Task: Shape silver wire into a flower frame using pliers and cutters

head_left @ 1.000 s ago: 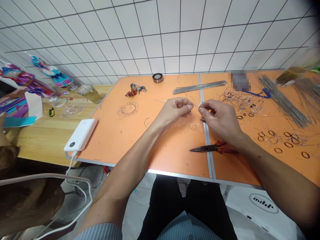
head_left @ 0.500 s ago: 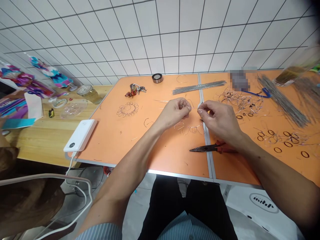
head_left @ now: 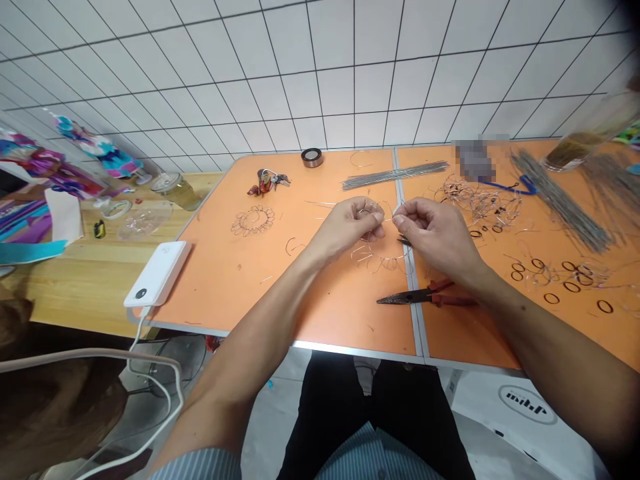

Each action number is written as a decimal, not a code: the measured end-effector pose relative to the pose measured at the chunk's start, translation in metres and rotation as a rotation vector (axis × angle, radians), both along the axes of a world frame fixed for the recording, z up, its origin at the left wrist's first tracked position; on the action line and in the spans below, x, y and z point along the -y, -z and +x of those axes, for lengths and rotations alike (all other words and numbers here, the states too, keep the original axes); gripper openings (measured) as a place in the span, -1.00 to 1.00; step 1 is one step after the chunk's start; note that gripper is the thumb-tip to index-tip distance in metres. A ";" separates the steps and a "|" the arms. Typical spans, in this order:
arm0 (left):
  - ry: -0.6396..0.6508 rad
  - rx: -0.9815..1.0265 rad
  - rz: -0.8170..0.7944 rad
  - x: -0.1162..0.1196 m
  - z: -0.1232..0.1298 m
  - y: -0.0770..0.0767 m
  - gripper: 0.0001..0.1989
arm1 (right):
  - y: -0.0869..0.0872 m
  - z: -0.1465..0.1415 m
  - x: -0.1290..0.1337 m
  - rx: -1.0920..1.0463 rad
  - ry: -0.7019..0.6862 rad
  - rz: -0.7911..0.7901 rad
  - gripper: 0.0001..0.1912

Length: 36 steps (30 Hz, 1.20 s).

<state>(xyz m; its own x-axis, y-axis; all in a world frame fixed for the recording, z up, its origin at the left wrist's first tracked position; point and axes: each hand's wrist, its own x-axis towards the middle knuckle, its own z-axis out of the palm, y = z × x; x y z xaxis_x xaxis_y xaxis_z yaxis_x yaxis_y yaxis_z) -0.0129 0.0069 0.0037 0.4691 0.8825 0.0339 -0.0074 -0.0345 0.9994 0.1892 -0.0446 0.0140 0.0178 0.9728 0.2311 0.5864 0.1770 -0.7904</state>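
Observation:
My left hand (head_left: 354, 223) is closed in a pinch on a thin wire, whose fine ends show around the fingertips. Close by on its right, my right hand (head_left: 436, 233) pinches at the same wire with thumb and forefinger. Below the fingers, a looped wire piece (head_left: 387, 260) lies on the orange table (head_left: 325, 307). Long-nose pliers (head_left: 407, 297) with red handles rest under my right wrist, which partly covers the handles. A finished-looking ring of wire loops (head_left: 253, 221) lies to the left.
Bundles of straight wires (head_left: 395, 175) lie at the back and at the right (head_left: 563, 200). Tangled wire (head_left: 480, 203), dark rings (head_left: 571, 287), a tape roll (head_left: 313, 157) and keys (head_left: 270, 181) are around. A white power bank (head_left: 158, 273) sits at the left edge.
The fingertips of my two hands have come slightly closer together, still pinching. The view has shifted a little; the things on the table lie as before.

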 end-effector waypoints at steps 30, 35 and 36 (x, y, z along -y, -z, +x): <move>-0.034 0.079 0.037 0.003 0.002 -0.004 -0.87 | -0.008 0.006 -0.003 -0.217 -0.088 -0.136 -0.87; -0.022 0.067 0.061 0.003 0.004 0.000 -0.86 | -0.007 0.004 -0.003 -0.212 -0.073 -0.127 -0.90; -0.020 0.064 0.067 0.003 0.005 0.001 -0.86 | -0.007 0.004 -0.003 -0.208 -0.074 -0.123 -0.90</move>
